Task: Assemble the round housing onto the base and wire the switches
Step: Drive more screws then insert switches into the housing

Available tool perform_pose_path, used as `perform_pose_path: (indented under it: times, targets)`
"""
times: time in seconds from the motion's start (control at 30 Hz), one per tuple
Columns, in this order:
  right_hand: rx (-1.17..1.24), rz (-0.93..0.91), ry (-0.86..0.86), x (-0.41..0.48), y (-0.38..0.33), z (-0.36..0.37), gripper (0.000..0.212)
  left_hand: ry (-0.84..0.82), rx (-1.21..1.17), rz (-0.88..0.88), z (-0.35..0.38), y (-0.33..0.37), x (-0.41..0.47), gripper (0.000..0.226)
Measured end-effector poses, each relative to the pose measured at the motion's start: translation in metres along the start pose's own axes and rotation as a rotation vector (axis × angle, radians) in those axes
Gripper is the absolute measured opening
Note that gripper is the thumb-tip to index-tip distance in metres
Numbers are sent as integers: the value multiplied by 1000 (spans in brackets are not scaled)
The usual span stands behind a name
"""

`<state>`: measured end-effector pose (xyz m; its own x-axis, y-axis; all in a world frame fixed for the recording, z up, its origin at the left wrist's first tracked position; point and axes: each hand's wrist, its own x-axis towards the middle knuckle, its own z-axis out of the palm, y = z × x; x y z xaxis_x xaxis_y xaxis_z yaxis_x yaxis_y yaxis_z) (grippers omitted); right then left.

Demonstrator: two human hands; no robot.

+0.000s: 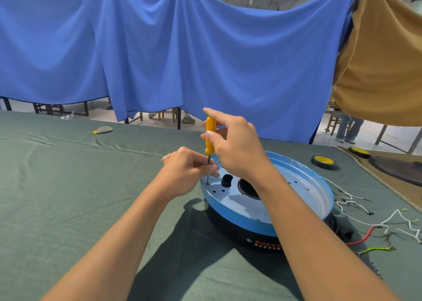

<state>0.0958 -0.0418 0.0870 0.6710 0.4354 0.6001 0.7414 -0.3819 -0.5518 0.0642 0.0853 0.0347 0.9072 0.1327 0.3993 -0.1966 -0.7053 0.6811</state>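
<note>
While the left hand (186,170) pinches the bare metal shaft with curled fingertips, the yellow-handled screwdriver (210,136) stands upright, its tip in a hole at nine o'clock on the round housing (296,186). The right hand (235,145) grips the handle, fingers wrapped round it. The round housing, blue, sits on the black base (239,234) on the green cloth (68,198). Loose wires (388,223) lie at four o'clock of it, a tape roll (324,162) at one o'clock.

Blurred Chinese print (267,243) on black base (228,228)
</note>
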Motion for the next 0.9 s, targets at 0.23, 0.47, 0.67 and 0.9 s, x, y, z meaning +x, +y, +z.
perform_pose_path:
  times: [0.23,0.47,0.67,0.9]
  targets:
    - [-129,6,133,4,4,2,23,101,-108,-20,7,-5,-1,12]
    - [-186,10,214,5,-1,11,22,196,-125,-17,10,-8,-2,2]
    - [-282,92,256,4,1,8,17,213,-143,12,14,-4,-1,3]
    - [-264,44,78,5,-8,1,25,164,-195,17,10,-8,-2,7]
